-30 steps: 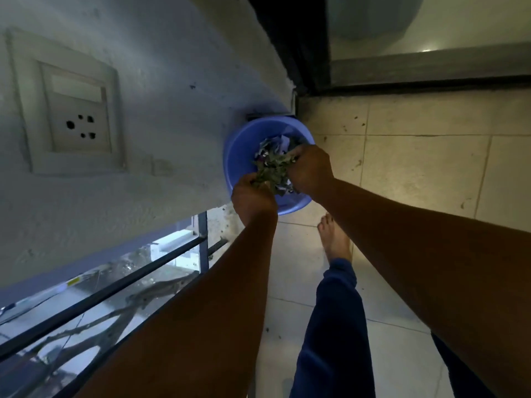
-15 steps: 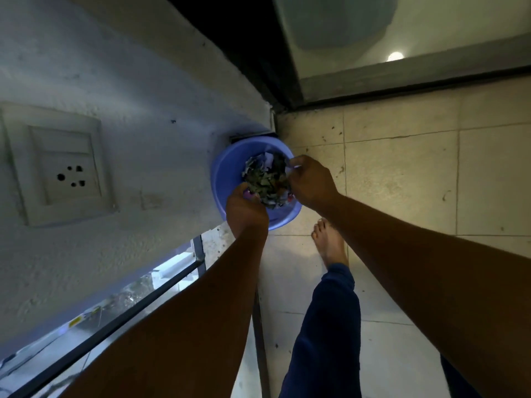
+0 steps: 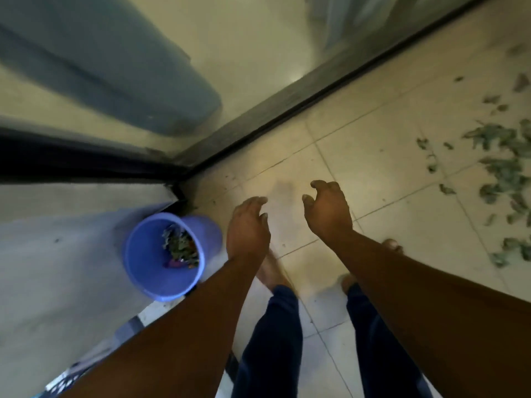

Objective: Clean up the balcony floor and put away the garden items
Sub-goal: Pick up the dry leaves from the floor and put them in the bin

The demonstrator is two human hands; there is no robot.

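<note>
Scattered leaves (image 3: pixel 501 170) lie across the tiled floor (image 3: pixel 373 145) at the far right, loose and spread out, well apart from both hands. Those look featherlight and brittle, dry clippings that will crumble if squeezed hard, so the better bet is to rake them into a heap and scoop from underneath with two cupped palms, not pick them one at a time. Down at the left, tucked in the corner against the wall, sits the blue bucket (image 3: pixel 138 254), with a clump of leaf litter and scraps at its bottom. It seems thin plastic, light even with that load, easy to lift by the rim.

Now the hands. The left hand (image 3: pixel 248 228) hangs over the floor just right of the bucket, fingers loosely curled, gripping nothing and touching nothing. The right hand (image 3: pixel 329 209) is beside it, a gap between the two, fingers half bent like a relaxed claw, palm down, also empty. Both hover above bare tile, with bare feet and dark trousers below them. Plenty of leaves left to gather on the right.
</note>
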